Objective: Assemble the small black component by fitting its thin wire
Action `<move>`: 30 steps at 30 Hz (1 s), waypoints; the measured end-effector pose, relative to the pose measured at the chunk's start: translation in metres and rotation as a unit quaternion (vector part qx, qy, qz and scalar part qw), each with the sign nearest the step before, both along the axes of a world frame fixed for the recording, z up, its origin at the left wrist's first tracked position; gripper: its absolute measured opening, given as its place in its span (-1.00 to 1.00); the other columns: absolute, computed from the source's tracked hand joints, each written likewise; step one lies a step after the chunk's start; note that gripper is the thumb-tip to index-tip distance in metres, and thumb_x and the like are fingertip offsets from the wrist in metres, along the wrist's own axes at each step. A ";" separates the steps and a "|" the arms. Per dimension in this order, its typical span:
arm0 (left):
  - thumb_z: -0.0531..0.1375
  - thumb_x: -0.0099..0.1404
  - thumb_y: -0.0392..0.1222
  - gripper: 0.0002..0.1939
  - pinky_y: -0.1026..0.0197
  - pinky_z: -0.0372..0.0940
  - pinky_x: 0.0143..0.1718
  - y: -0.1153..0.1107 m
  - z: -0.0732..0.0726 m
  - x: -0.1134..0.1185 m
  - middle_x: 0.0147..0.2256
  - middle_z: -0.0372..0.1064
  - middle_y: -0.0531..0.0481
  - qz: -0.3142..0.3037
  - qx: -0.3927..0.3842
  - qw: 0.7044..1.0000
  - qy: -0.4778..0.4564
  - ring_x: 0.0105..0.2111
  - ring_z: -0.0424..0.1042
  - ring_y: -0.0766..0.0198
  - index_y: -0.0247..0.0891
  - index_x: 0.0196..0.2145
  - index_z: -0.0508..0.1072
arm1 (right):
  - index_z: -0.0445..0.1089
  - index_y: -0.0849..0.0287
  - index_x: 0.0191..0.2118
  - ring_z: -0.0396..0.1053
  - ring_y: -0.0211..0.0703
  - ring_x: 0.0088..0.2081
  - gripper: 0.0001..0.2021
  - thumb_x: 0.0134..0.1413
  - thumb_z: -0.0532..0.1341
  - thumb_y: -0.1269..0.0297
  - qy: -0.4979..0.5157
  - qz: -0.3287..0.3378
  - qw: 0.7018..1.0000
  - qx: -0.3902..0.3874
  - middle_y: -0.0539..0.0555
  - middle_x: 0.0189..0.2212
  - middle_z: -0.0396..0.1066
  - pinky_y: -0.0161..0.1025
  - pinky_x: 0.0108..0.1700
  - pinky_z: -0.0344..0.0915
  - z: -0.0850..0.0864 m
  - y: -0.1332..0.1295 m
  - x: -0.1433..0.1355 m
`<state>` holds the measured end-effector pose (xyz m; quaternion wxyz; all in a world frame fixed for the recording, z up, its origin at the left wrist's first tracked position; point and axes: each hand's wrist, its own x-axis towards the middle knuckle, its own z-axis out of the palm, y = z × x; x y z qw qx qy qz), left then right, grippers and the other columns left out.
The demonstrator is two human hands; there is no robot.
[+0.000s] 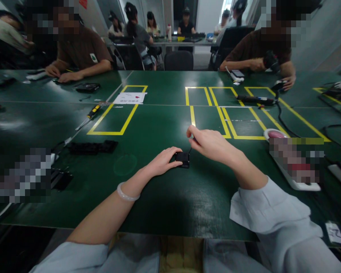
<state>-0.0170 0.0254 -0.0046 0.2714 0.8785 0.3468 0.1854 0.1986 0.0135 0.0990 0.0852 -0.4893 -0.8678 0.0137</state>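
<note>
A small black box-shaped part [182,159] lies on the green table in front of me. My left hand [165,161] grips it from the left, fingers on its far side and thumb along its near side. Just beyond its right edge, my right hand [207,144] is raised with thumb and index finger pinched together. From that pinch a thin dark piece [190,150] runs down toward the black part; whether it is a cable or a slim tool I cannot make out. Its upper end is hidden by my fingers.
Yellow tape outlines [125,121] mark the table, with a paper sheet [130,98] on one. A yellow-and-black screwdriver [93,111] and a black strip-shaped part [93,147] lie left. A white tray [291,170] stands right. Two people work across the table.
</note>
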 end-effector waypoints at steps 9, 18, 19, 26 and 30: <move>0.12 0.33 0.02 -0.62 0.05 0.22 0.02 0.000 0.000 0.000 -0.03 0.34 -0.10 0.002 -0.001 1.000 0.001 -0.03 0.35 0.08 -0.21 0.01 0.26 | 0.22 0.13 -0.06 0.38 -0.17 -0.44 -0.75 0.28 -0.10 0.23 -0.030 -0.019 0.999 0.012 0.05 -0.37 0.49 -0.27 -0.46 -0.09 -0.001 -0.006 -0.007; 0.13 0.33 0.01 -0.61 0.06 0.23 0.00 0.002 -0.003 -0.001 -0.04 0.35 -0.10 0.002 0.006 1.000 0.007 -0.04 0.36 0.08 -0.22 0.02 0.25 | 0.25 0.13 -0.11 0.39 -0.17 -0.44 -0.74 0.29 -0.08 0.13 -0.029 -0.022 0.999 0.024 0.04 -0.39 0.49 -0.28 -0.47 -0.10 -0.001 -0.007 -0.008; 0.13 0.33 0.01 -0.61 0.06 0.23 0.00 0.002 -0.003 -0.001 -0.04 0.35 -0.10 0.001 0.007 1.000 0.006 -0.04 0.36 0.08 -0.22 0.02 0.25 | 0.26 0.13 -0.11 0.38 -0.17 -0.44 -0.73 0.30 -0.08 0.12 -0.036 -0.026 0.999 0.022 0.04 -0.40 0.49 -0.27 -0.47 -0.11 -0.001 -0.007 -0.008; 0.12 0.33 0.02 -0.62 0.05 0.23 0.01 0.001 -0.001 0.000 -0.03 0.34 -0.10 0.001 0.002 1.000 0.004 -0.03 0.35 0.09 -0.21 0.01 0.25 | 0.23 0.13 -0.07 0.38 -0.17 -0.42 -0.76 0.25 -0.08 0.25 -0.021 -0.024 0.999 0.024 0.04 -0.37 0.49 -0.27 -0.47 -0.10 -0.003 -0.006 -0.007; 0.13 0.32 0.00 -0.63 0.05 0.23 0.00 0.001 -0.001 0.000 -0.04 0.34 -0.09 0.003 0.000 1.000 0.002 -0.04 0.35 0.08 -0.20 0.01 0.26 | 0.22 0.14 -0.08 0.38 -0.18 -0.41 -0.77 0.23 -0.06 0.26 -0.002 -0.021 0.999 0.025 0.05 -0.32 0.49 -0.27 -0.46 -0.08 -0.003 -0.007 -0.007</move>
